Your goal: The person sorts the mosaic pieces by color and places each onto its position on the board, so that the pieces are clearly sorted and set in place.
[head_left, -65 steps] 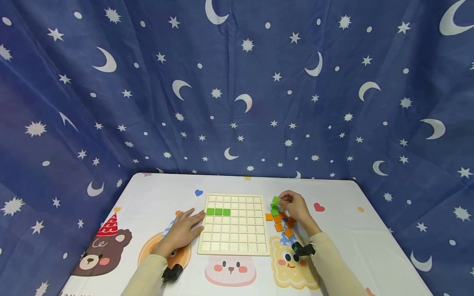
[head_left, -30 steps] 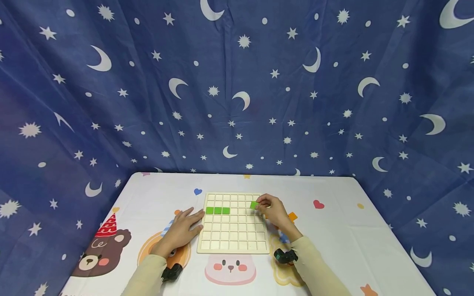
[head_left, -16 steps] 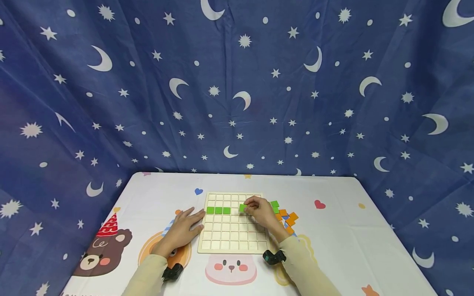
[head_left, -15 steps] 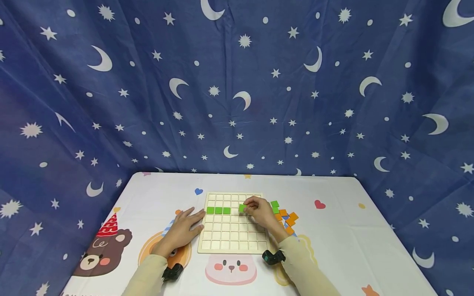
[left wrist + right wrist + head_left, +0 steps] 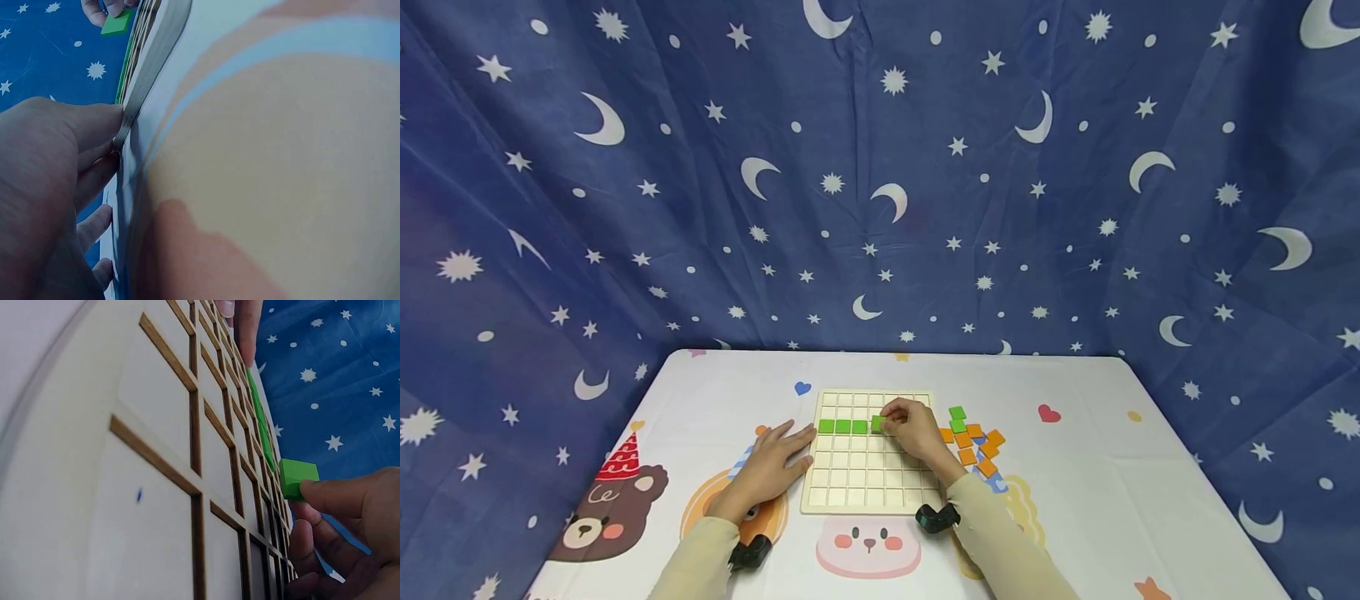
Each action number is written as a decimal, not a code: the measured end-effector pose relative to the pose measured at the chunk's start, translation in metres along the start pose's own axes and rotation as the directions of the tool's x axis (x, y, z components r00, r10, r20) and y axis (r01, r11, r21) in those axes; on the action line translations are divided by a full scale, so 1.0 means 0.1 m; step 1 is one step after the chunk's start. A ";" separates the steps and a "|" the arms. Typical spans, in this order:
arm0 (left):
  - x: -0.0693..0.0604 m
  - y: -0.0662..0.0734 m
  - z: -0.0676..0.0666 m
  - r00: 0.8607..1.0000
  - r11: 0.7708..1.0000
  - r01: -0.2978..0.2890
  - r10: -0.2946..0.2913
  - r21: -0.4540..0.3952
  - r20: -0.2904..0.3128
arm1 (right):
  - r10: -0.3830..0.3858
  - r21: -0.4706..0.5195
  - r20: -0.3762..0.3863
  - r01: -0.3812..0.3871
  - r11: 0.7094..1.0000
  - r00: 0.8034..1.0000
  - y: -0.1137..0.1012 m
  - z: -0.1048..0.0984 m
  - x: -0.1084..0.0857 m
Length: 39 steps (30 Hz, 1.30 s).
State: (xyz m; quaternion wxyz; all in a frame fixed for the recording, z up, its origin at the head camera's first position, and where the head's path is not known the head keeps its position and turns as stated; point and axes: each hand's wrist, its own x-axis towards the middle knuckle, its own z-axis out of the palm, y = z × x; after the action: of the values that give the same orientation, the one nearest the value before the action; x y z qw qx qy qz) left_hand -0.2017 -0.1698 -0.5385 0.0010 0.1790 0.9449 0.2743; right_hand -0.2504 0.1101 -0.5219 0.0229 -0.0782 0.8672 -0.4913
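A cream grid board point(image 5: 872, 510) lies on the table with 3 green tiles point(image 5: 843, 427) side by side in one row at its left. Just right of that row, my right hand point(image 5: 913, 429) pinches another green tile point(image 5: 877, 424) between thumb and fingers. In the right wrist view, this green tile point(image 5: 299, 477) is tilted and held at the board's surface. My left hand point(image 5: 771, 462) rests flat on the table, its fingertips touching the board's left edge. The left wrist view shows the thumb and fingers point(image 5: 100, 125) against that edge, fairly straight.
Right of the board lie a few loose green tiles point(image 5: 957, 413) and several orange tiles point(image 5: 967, 457), some close together. A printed cloth point(image 5: 1075, 500) covers the table. Behind it hangs a blue curtain point(image 5: 880, 167) with stars and moons.
My right hand has taken a green tile from the loose tiles and carried it left over the board, up to the row of green tiles. The left hand has stayed in place.
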 end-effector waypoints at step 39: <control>-0.01 0.03 -0.02 1.000 1.000 0.021 -0.021 0.003 0.012 | -0.023 -0.139 -0.006 0.022 0.990 1.000 0.03 0.08 -0.01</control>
State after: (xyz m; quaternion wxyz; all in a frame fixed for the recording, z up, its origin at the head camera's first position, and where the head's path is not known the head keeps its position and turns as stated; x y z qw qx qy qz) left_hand -0.2000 -0.1683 -0.5353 0.0092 0.1706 0.9471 0.2716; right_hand -0.2492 0.1052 -0.5284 0.0087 -0.0875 0.8985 -0.4301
